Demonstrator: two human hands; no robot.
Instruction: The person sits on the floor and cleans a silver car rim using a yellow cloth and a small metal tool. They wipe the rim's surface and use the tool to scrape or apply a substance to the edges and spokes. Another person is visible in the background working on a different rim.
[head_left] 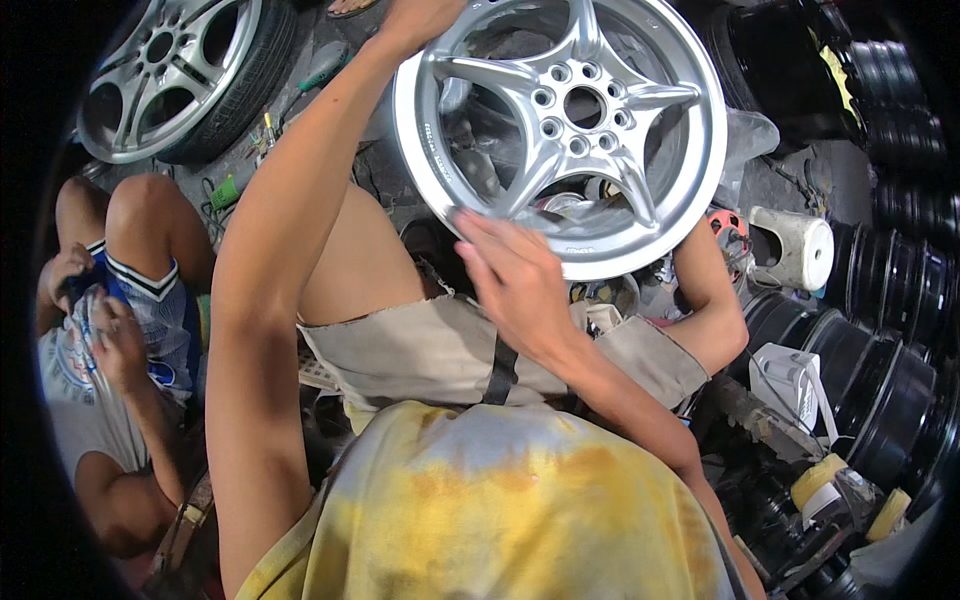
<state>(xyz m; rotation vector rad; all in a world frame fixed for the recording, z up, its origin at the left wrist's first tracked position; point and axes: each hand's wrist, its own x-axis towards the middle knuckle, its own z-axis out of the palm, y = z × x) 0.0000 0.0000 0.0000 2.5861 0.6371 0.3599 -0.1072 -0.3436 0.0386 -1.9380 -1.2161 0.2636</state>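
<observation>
A silver alloy wheel rim (520, 75) with five spokes and a ring of bolt holes is tilted up in front of my knees. My left hand (425, 18) reaches to its upper left edge and grips there, partly cut off by the top of the picture. At the lower left lip of the rim, my right hand (515, 285) presses with fingers close together. Its fingertips are smeared by motion. A small dark patch shows under them, too blurred to name.
Another person (120, 330) sits at the left, hands raised together. A tyred alloy wheel (160, 60) lies at the upper left. Black wheel rims (890, 270) are stacked along the right, near a white container (795, 248) and a white box (785, 385). A green-handled tool (322, 65) lies on the floor.
</observation>
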